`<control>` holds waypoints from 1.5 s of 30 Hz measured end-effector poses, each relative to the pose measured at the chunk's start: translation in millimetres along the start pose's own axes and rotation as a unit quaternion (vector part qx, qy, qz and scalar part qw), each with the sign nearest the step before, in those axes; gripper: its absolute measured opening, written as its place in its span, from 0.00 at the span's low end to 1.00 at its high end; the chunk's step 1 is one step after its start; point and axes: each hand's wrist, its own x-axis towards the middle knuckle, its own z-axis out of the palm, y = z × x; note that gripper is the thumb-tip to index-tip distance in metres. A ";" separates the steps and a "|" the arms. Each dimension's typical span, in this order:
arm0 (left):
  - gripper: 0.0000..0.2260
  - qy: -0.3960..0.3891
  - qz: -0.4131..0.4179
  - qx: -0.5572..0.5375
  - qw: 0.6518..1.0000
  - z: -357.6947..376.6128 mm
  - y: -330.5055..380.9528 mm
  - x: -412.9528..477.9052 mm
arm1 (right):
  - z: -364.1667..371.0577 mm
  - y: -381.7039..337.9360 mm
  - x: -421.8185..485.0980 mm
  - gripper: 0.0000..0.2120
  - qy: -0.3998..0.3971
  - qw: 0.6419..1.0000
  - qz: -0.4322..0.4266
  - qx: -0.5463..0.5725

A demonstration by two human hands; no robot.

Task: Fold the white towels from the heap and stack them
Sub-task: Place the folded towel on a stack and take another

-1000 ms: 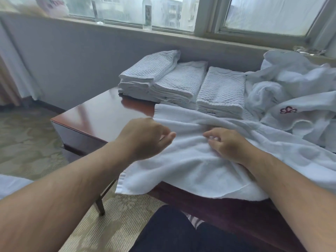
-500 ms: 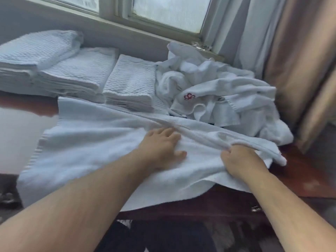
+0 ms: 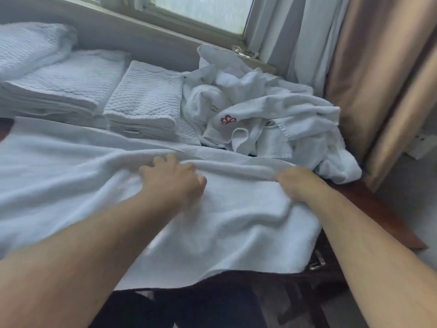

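Observation:
A large white towel (image 3: 71, 171) lies spread across the dark wooden table (image 3: 387, 216), its near edge hanging over the front. My left hand (image 3: 172, 178) rests on its middle with fingers curled into a raised fold. My right hand (image 3: 298, 183) grips the same fold near the towel's right end. Behind the towel at the right lies the heap of crumpled white towels (image 3: 264, 114), one with a red embroidered mark. Stacks of folded white towels (image 3: 144, 102) stand at the back left and centre.
A window sill and grey wall run behind the table. Beige and white curtains (image 3: 373, 74) hang at the right. A metal drawer handle (image 3: 316, 263) shows under the table's front edge. My dark-clothed lap is below.
The view swung right from the table's left end toward the heap. Both hands slid right along the towel's fold; the right hand now grips near the right end.

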 end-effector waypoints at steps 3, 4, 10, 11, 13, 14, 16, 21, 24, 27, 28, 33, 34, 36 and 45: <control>0.25 0.072 0.102 0.018 0.992 15.7 25.7 -2.5 | -12.4 7.0 2.1 0.17 -0.062 0.996 0.063 -0.032; 0.26 0.070 0.160 0.009 0.985 23.1 28.7 -5.1 | -12.9 12.8 7.9 0.18 -0.046 0.996 0.072 -0.031; 0.38 -0.033 0.191 -0.001 0.981 28.7 10.7 -4.2 | 1.3 13.1 6.1 0.34 -0.092 0.994 -0.054 -0.021; 0.40 -0.035 0.168 -0.003 0.985 26.5 8.2 -5.8 | 3.8 10.1 2.6 0.31 -0.068 0.994 -0.087 0.009; 0.42 -0.028 0.115 0.001 0.993 20.3 6.2 -6.5 | 7.9 8.0 -1.3 0.21 0.032 0.992 -0.118 0.030; 0.41 -0.021 0.087 0.003 0.996 16.4 8.4 -4.8 | 8.1 7.5 -2.3 0.18 0.076 0.991 -0.109 0.017; 0.36 -0.002 0.028 -0.003 1.000 11.3 18.4 -0.3 | 6.0 7.9 -3.7 0.18 0.098 0.993 -0.059 -0.012; 0.32 0.031 0.025 -0.026 0.999 29.0 26.8 1.9 | 5.8 33.9 -4.5 0.30 -0.018 0.989 0.099 -0.107; 0.30 0.061 0.183 -0.050 0.980 34.3 17.8 4.1 | 10.6 45.2 -1.0 0.34 -0.034 0.993 0.096 -0.052; 0.33 0.032 0.240 -0.034 0.970 35.4 14.2 2.9 | 14.2 42.5 3.3 0.34 -0.062 0.998 0.010 0.023; 0.35 0.024 0.232 -0.031 0.972 36.0 13.3 2.7 | 11.2 42.2 3.4 0.33 -0.031 0.998 0.006 0.051; 0.35 0.026 0.221 -0.028 0.974 36.4 13.4 4.8 | -19.2 62.0 2.4 0.24 0.036 0.946 0.165 0.276; 0.35 0.026 0.220 -0.029 0.975 36.6 13.0 5.6 | -24.4 64.3 -3.5 0.25 -0.032 0.937 0.163 0.307; 0.36 0.028 0.219 -0.032 0.975 38.1 13.3 5.3 | -26.9 69.5 -17.4 0.24 -0.153 0.933 0.086 0.314; 0.37 0.030 0.223 -0.031 0.974 37.9 9.6 4.5 | -15.1 49.1 -33.7 0.07 -0.169 0.854 -0.089 0.485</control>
